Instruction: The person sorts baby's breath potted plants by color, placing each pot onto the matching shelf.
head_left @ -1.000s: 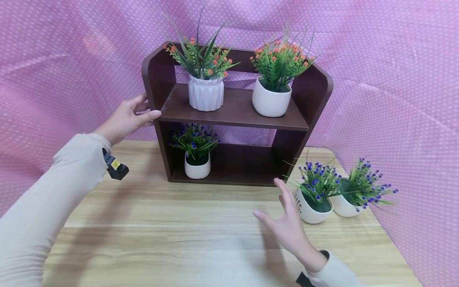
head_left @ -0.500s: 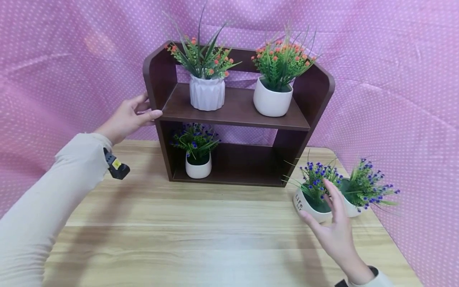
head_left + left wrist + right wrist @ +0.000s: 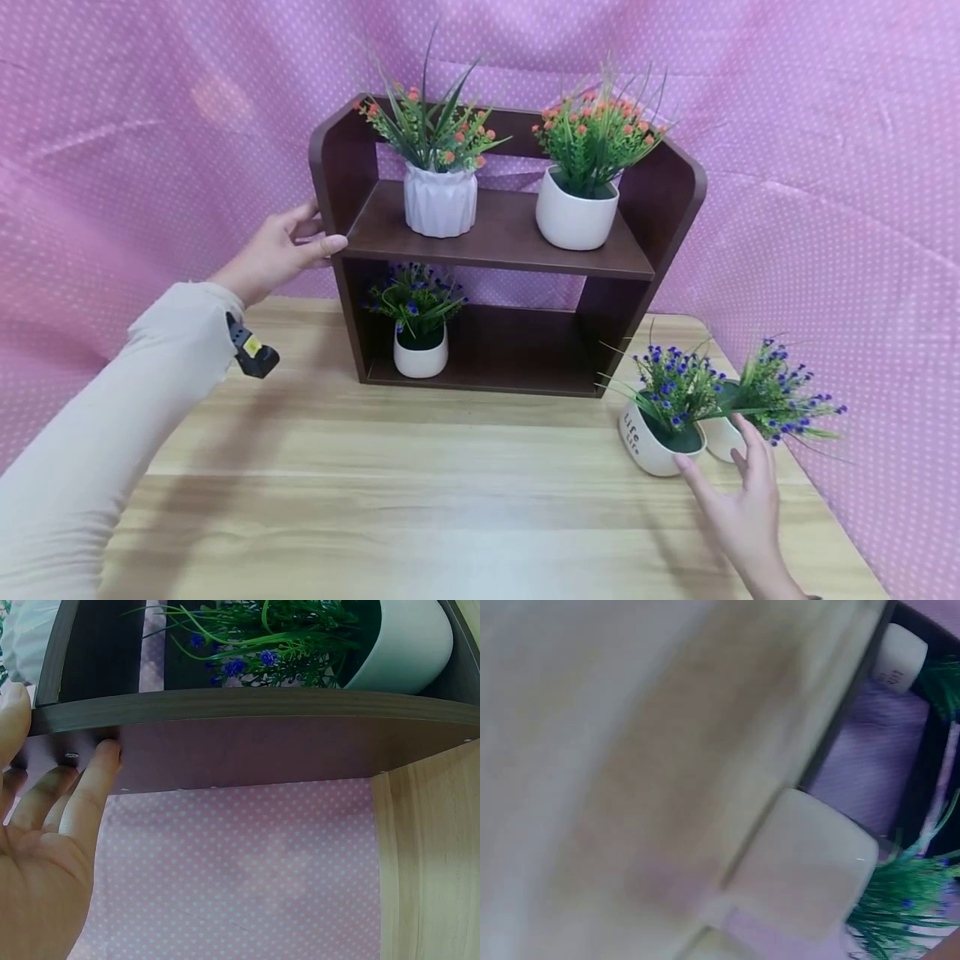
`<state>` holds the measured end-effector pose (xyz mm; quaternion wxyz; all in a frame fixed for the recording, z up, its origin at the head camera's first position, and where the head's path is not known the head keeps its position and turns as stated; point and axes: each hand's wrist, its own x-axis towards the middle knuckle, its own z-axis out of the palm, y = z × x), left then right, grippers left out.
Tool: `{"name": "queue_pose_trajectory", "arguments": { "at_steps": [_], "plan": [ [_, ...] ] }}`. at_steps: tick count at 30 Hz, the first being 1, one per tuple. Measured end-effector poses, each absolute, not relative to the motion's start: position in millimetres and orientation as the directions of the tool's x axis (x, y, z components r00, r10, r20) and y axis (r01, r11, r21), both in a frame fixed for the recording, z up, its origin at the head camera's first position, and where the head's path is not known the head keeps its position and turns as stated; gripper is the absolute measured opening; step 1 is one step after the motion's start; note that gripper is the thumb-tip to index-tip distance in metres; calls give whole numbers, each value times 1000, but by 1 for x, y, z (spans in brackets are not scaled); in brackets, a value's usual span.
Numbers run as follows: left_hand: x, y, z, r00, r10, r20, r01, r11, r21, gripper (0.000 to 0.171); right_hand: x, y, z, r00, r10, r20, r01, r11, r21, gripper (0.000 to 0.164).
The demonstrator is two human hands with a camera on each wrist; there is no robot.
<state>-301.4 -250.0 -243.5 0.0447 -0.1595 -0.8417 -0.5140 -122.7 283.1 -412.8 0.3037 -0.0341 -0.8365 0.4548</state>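
Note:
My left hand (image 3: pixel 273 254) holds the left side of a dark brown two-tier shelf (image 3: pixel 495 265); in the left wrist view its thumb lies over the front edge and its fingers (image 3: pixel 94 784) rest on the outer face. At the right, my right hand (image 3: pixel 742 504) is spread, thumb and fingers apart, just in front of two plants with blue flowers. The nearer has a white pot lettered "Life" (image 3: pixel 647 448), also in the right wrist view as a white pot (image 3: pixel 810 859). The farther white pot (image 3: pixel 722 439) is partly hidden behind my right fingers.
On the upper tier stand a ribbed white pot (image 3: pixel 440 204) and a smooth white pot (image 3: pixel 576 215), both with orange flowers. A blue-flowered plant in a white pot (image 3: pixel 420 358) occupies the lower tier's left. Pink dotted cloth (image 3: pixel 825 208) hangs behind the wooden table (image 3: pixel 420 500).
My right hand has moved rightward across the table, past the front of the lettered pot to the farther blue-flowered plant. My left hand stays at the shelf's side. The head view shifts slightly.

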Motion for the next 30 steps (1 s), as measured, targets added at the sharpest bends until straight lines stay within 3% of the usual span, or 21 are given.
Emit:
{"name": "queue_pose_trajectory", "arguments": {
  "at_steps": [5,10,21,30],
  "plan": [
    [-305,-245,-240,-953,220,209,287,430,856,75,-129,289,-420,-870,460,177,54,447,-893,91],
    [-305,-244,-240,-955,215,203,277,413,868,74,-134,294,-425,-925,379,8,156,402,-902,102],
    [-304,-249,-245,-955,198,221,288,437,852,73,-151,284,-433,-957,286,-42,142,342,-929,106],
    [-301,-251,-245,-945,213,250,321,447,835,71,-163,280,-440,-941,323,-98,189,261,-947,104]
  ]
}}
